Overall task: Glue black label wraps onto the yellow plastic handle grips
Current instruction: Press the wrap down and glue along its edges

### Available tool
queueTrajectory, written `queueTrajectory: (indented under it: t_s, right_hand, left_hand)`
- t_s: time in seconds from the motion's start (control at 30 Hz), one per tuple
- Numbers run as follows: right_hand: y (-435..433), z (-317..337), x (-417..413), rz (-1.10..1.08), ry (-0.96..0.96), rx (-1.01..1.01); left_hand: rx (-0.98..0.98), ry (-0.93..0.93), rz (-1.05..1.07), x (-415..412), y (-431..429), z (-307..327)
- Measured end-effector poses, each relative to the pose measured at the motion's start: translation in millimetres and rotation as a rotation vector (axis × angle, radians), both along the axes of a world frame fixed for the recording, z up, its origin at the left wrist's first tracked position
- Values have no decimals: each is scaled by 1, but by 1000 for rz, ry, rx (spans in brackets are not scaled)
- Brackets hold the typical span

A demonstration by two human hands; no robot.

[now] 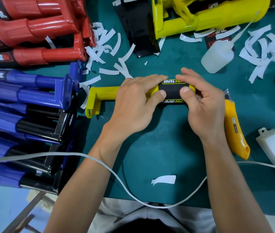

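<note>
Yellow plastic, hard and hollow-looking, so I'm guessing the yellow handle grip weighs next to nothing and won't flex when I squeeze it. It lies crosswise on the green mat in the middle of the scene, with the bracket end pointing left and the fat end to the right.

The black label wrap sits around that fat right end. It looks thin, glossy and bendy, the kind of thing that slides on wet glue and lifts at the seam if nobody's pressing it.

My left hand is curled round the barrel just left of the wrap, thumb flat on the wrap's near-left edge. My right hand pinches the wrapped end, fingers curled over the far side and thumb pressing the near side.

Where to hold: the bare yellow barrel for the anchor, since that film looks slippery, and only thumbs on the label. Can't see the seam from here.

The glue bottle lies far right, and the utility knife is just right of my right hand. Peeled white backing strips are scattered on the far side.
</note>
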State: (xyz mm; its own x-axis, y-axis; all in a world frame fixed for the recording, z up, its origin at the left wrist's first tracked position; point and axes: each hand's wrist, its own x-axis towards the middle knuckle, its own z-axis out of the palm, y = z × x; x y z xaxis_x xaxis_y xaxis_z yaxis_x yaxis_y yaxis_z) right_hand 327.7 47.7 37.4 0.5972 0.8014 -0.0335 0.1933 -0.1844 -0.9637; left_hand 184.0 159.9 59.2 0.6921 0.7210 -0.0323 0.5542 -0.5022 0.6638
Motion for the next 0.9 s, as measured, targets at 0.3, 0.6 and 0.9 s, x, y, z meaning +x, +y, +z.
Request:
queueTrajectory:
  t_s: [0.3,0.6,0.9]
  right_hand:
    - [0,2,-3,-25,1,11]
    - [1,-2,-6,-31,-106,-31]
    - [1,-3,10,73,-35,14]
  left_hand:
    - [134,-65,16,-2,-3,-8]
    - [298,-31,62,13,-8,-17]
    - [253,-29,62,11,-8,-12]
